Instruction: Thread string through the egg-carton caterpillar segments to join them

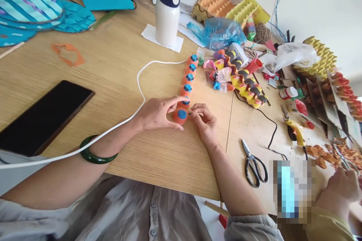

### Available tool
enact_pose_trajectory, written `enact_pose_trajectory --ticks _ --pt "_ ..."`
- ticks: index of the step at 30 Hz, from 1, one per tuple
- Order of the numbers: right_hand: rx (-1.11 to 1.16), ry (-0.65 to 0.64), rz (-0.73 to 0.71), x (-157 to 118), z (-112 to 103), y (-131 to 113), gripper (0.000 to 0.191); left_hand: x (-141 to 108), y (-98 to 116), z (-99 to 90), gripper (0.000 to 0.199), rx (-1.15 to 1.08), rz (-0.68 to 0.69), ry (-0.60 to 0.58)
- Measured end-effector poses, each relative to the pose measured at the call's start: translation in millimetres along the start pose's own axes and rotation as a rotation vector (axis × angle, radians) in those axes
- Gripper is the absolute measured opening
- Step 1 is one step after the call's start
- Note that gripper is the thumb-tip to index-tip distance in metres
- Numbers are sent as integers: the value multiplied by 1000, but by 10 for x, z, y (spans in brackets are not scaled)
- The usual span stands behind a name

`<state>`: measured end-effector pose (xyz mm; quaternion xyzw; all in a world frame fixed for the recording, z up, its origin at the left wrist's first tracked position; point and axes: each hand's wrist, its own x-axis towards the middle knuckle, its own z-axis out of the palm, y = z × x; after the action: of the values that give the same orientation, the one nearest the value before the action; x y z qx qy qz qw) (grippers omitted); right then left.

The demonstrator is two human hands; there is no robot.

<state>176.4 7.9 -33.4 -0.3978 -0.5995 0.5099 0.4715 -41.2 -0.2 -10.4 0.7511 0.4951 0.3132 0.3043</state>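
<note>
A row of orange egg-carton cups (188, 79) with blue tops stands on the wooden table, running away from me. My left hand (162, 113) is curved around the nearest cups, thumb and fingers apart on either side of the front one, which has a flat blue top (181, 114). Whether the fingers touch it is unclear. Just to the right of that cup, my right hand (204, 120) pinches with thumb and index finger; a tiny dark thing shows at the fingertips, too small to name.
A black phone (45, 116) and a white cable (138, 79) lie left. A white bottle (167, 11) stands behind. Right are painted cartons (246, 83), scissors (253, 165), yellow pliers (294, 130) and another person's hand (343, 186).
</note>
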Motion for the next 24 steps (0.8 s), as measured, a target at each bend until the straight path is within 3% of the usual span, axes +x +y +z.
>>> enact_pose_trajectory --ticks 5,9,24 --pt "-24 -72 -25 -21 11 -40 13 6 -16 30 51 52 -37 -63" --pt "-38 -70 -7 -24 22 -46 14 26 -52 36 41 4 -52 -63" --pt "-75 -106 -30 -24 45 -34 7 24 -15 19 38 -55 -85 -63"
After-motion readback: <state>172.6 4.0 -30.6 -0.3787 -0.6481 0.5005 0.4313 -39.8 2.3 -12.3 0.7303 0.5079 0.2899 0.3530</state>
